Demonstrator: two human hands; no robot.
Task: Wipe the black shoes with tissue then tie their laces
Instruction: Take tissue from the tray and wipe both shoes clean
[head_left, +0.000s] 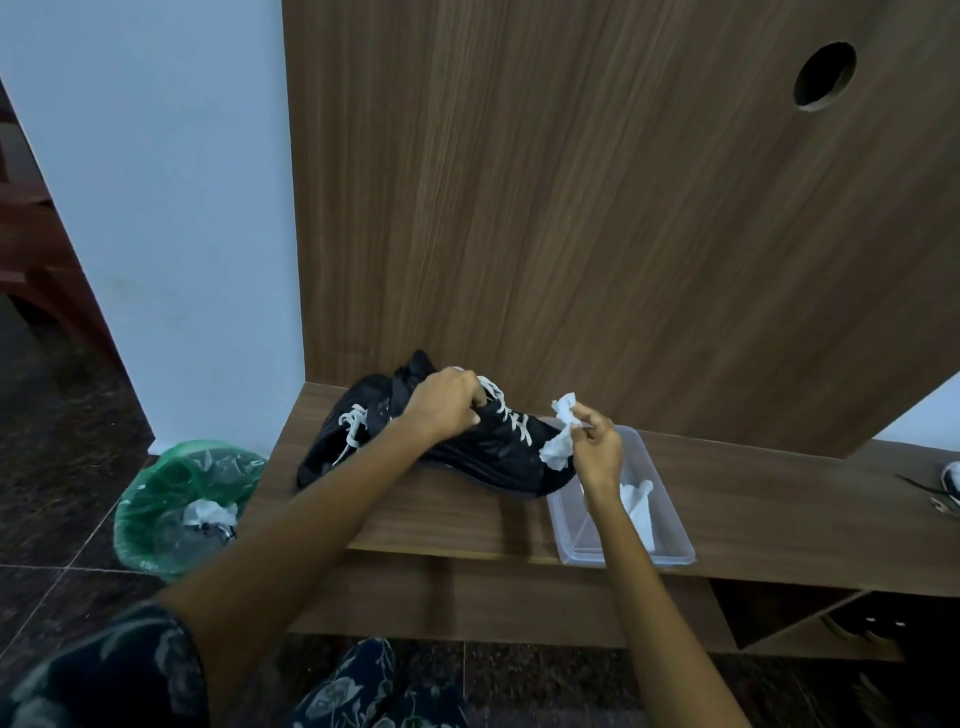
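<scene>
Two black shoes with white laces lie on a wooden bench (426, 519). The nearer shoe (498, 452) points right, its toe over a clear plastic tray (670, 540). My left hand (447, 402) grips this shoe at its tongue and upper laces. My right hand (597, 447) pinches a crumpled white tissue (558, 441) against the shoe's toe. The second shoe (343, 436) lies behind and to the left, partly hidden by my left forearm. More white tissue (641, 506) rests inside the tray.
A green-lined waste bin (156, 499) with used tissue stands on the dark floor left of the bench. A tall wooden panel (597, 208) rises behind the bench. Scissors (930, 493) and part of another shoe sit at the far right edge.
</scene>
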